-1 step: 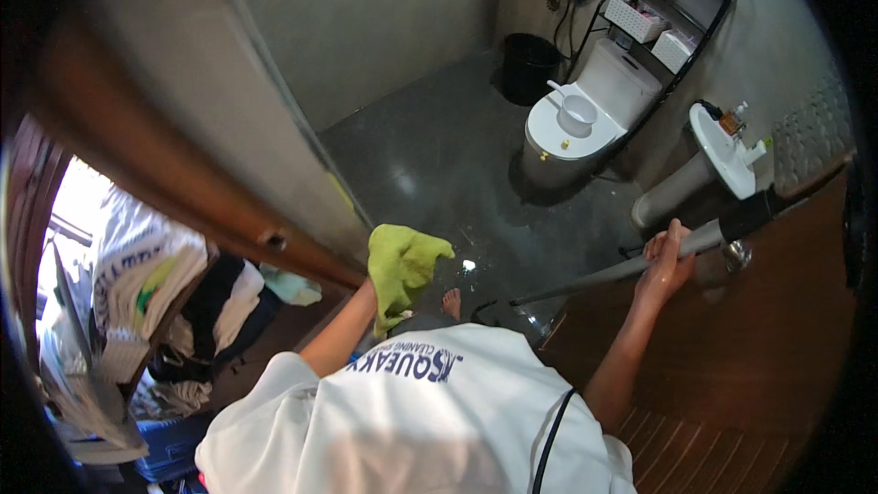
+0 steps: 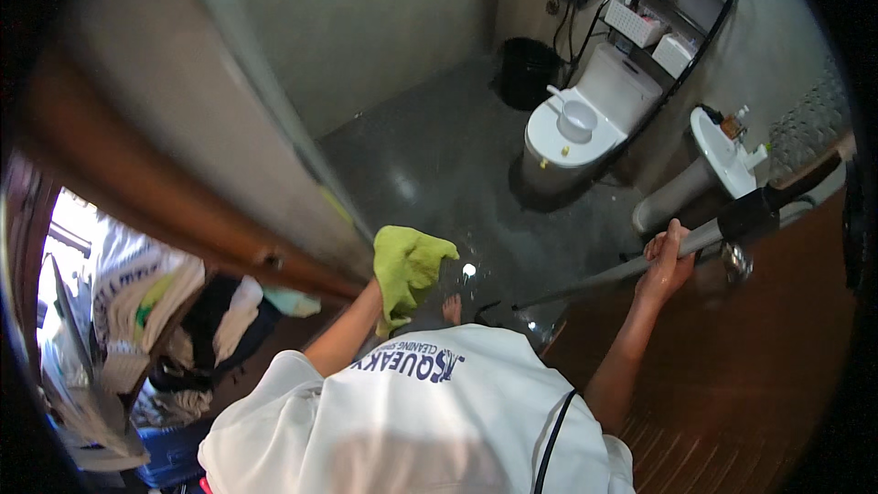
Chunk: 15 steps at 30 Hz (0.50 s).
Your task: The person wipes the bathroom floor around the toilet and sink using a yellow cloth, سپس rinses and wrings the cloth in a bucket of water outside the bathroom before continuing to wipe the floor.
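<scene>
A lime-green cloth hangs over my left hand at the middle of the view, covering most of its fingers, and the hand holds it. To the right, my right hand is closed round a long grey bar with a black sleeve farther up. This bar slants down along the edge of a brown wooden door; I cannot tell whether it is a separate pole. A round metal doorknob sits beside my right hand.
Ahead stands a white toilet with a white dipper on its lid. Near it are a black bucket, a black rack and a white sink. The grey floor looks wet. Folded clothes lie left of the doorframe.
My left hand and the cloth have shifted slightly to the right. The doorframe and clothes at the left sit a little differently in view. My right hand keeps its hold.
</scene>
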Available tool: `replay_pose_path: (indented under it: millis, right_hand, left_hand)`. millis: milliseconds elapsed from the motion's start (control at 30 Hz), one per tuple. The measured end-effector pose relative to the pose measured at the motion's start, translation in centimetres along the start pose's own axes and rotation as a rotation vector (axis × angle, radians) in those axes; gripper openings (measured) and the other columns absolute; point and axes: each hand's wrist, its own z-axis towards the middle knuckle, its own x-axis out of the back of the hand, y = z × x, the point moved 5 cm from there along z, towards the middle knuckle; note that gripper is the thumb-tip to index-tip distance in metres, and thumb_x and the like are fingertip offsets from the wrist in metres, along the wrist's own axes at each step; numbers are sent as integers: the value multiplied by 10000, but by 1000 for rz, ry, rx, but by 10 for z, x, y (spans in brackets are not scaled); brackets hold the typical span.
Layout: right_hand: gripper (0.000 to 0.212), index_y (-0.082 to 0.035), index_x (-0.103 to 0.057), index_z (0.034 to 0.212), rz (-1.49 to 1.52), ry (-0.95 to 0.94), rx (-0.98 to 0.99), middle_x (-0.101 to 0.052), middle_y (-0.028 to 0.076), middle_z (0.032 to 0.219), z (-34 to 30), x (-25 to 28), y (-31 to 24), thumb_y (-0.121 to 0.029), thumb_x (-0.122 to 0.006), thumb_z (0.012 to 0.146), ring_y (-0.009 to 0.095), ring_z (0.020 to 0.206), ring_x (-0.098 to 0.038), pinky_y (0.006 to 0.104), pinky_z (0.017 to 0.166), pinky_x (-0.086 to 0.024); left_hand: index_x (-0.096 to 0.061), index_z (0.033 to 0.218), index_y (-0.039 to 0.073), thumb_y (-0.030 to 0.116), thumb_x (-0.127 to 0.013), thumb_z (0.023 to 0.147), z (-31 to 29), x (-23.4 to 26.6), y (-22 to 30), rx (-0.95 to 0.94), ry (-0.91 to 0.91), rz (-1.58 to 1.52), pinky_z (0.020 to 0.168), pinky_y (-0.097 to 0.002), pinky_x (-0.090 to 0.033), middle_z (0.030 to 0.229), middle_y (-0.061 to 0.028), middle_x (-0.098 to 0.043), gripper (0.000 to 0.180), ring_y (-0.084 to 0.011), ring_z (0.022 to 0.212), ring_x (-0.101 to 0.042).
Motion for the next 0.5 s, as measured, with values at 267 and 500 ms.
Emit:
replay_pose_path:
  millis: [267,500]
  right_hand:
    - [163,-71,-455,748,-33,-48,-8,-418,-16,592,112,-136,90,-152,-551,852,59,506,-375,214,466,-303]
    - [138,-39,-474,776,79,-238,-35,-435,-1,597,219,-237,202,-149,-515,849,86,510,-411,244,469,-337]
  left_hand:
    - [-563,886,113,136,-460,848,236,-53,95,-94,-239,-455,563,-270,-418,744,33,-568,113,-108,672,-542]
    - [-555,964,87,329,-619,686,336,-24,155,-492,-201,363,748,-318,-431,923,-79,-571,375,-191,835,-555]
